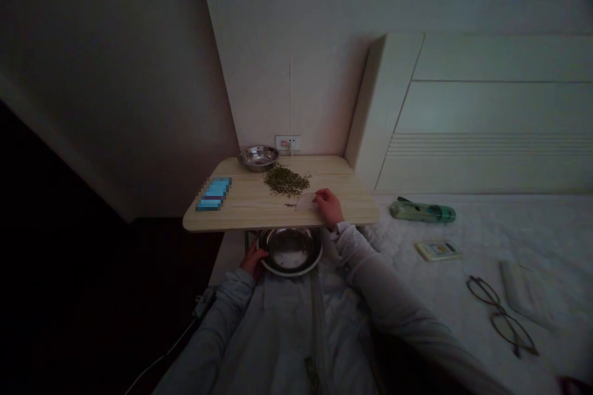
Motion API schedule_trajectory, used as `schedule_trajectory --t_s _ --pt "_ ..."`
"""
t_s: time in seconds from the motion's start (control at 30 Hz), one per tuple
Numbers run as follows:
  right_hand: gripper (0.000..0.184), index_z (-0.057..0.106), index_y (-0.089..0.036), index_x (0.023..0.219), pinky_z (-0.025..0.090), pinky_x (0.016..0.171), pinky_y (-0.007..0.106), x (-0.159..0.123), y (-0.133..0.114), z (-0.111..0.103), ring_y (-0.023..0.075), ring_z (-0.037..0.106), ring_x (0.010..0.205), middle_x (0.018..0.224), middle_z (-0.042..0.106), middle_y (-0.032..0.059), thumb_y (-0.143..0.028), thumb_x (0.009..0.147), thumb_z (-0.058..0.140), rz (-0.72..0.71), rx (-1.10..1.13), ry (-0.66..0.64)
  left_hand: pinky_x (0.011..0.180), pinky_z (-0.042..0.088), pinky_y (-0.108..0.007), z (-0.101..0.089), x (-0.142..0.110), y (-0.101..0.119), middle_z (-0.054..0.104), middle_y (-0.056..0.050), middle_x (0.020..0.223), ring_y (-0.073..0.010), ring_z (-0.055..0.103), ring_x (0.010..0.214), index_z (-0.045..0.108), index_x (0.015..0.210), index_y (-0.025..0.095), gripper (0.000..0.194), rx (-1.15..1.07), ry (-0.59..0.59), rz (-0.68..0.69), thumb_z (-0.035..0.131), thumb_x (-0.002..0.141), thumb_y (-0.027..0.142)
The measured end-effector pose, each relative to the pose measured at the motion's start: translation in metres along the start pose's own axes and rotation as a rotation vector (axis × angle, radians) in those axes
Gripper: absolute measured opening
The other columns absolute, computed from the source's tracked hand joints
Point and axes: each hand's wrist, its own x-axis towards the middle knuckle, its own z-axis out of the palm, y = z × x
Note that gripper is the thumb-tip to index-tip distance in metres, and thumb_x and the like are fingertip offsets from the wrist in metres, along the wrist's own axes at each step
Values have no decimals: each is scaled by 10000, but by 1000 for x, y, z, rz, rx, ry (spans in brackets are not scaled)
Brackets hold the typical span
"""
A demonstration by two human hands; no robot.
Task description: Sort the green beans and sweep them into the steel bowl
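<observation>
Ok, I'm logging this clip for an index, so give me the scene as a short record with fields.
setting: dim room, small wooden table beside a bed
left hand: holds the rim of a steel bowl below the table's near edge
right hand: on the table, on a pale card
on table: pile of small green bits, second steel bowl, blue packet
on bed: glasses, green case

Desk (259, 200) pale wood grain. Both bowls (290, 251) (258, 157) bare silver steel. Seed pile (286, 180) dark olive green. Box (214, 193) cyan with darker stripe. Bottle (422, 211) green. Bed (463, 284) white, glasses (503, 314) dark-framed. Sleeves light grey.
</observation>
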Motion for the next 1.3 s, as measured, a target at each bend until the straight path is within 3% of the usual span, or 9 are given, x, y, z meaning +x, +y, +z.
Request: schedule_trajectory --t_s 0.3,0.53,0.8,1.17,1.3 --pt "146 527 -194 736 387 660 270 0 -1 0 128 520 635 647 589 -22 -251 618 462 27 2 -37 734 457 -339 4 -6 4 662 -22 732 -256 611 829 607 932 172 483 13 57 -15 607 454 95" --pt "151 531 -193 734 380 635 266 -2 -2 -1 122 504 600 635 591 -22 -245 617 451 15 -12 -42 745 446 -338 8 -6 6 653 -24 729 -251 601 841 591 1011 178 581 6 45 -8 610 434 110" --pt "135 527 -192 718 378 625 261 -2 -2 -1 115 491 583 619 587 -25 -237 612 457 19 -16 -57 734 445 -328 8 -7 7 655 -23 729 -263 597 861 601 895 178 477 32 67 -18 613 422 112" --pt "104 536 -196 695 374 608 255 -2 -2 -1 118 508 582 585 584 -37 -219 608 482 24 -50 -85 713 468 -344 3 -2 2 666 -15 715 -268 615 830 615 906 185 464 19 59 -6 605 450 96" --pt "111 536 -192 710 380 622 251 -2 -1 -1 111 518 586 601 606 -34 -207 609 493 -1 9 -175 714 470 -341 2 -1 1 671 -12 714 -263 622 817 616 902 181 455 -1 49 -2 607 456 95"
